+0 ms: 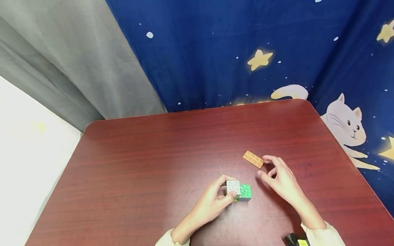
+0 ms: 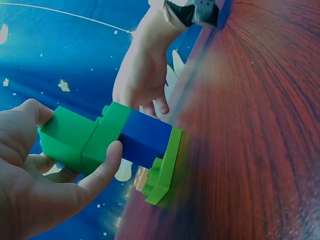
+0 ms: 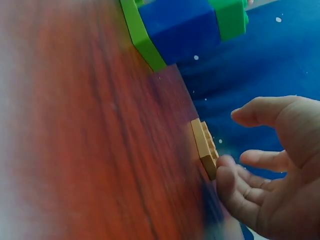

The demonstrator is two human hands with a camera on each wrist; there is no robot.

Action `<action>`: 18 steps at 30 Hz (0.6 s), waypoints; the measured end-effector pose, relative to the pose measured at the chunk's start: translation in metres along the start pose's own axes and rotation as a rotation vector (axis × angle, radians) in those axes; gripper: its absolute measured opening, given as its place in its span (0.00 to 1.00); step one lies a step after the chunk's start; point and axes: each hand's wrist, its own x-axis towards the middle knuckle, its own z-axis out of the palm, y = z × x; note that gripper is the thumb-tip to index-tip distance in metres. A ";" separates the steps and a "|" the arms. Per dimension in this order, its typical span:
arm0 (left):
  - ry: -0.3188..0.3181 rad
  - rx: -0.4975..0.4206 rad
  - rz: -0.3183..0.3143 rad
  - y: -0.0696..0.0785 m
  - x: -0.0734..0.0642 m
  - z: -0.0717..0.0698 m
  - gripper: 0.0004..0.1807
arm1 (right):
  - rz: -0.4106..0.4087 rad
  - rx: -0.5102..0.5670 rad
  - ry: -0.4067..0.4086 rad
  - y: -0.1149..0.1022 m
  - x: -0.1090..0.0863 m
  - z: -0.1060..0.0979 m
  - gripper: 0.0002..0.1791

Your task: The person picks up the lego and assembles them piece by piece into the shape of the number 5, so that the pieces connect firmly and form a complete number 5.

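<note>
In the head view my left hand (image 1: 212,200) grips a stack of toy building bricks low over the table. Two green bricks (image 2: 107,135) form its upper part, offset from each other. Below them come a blue brick (image 2: 146,137) and a flat lime-green brick (image 2: 170,167) at the bottom. Farther back lies a flat orange-tan brick (image 1: 253,159), studs up. My right hand (image 1: 283,179) is at its right end, fingers loosely bent and thumb apart. In the right wrist view a fingertip meets or nearly meets the tan brick (image 3: 202,147); contact is unclear.
The reddish-brown wooden table (image 1: 147,164) has rounded far corners. Behind it hang a grey curtain (image 1: 77,51) and a blue star-patterned curtain (image 1: 200,51). A black device with a yellow patch (image 1: 302,242) sits by my right sleeve.
</note>
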 end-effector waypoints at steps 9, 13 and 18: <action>-0.010 -0.016 -0.013 0.000 0.000 0.000 0.14 | 0.125 -0.058 -0.031 0.007 0.017 0.007 0.28; -0.010 -0.013 -0.013 -0.001 0.000 -0.001 0.14 | 0.154 -0.092 -0.030 0.007 0.021 0.010 0.26; -0.029 -0.024 0.005 -0.001 0.000 -0.002 0.15 | 0.142 -0.122 -0.003 0.008 0.022 0.012 0.20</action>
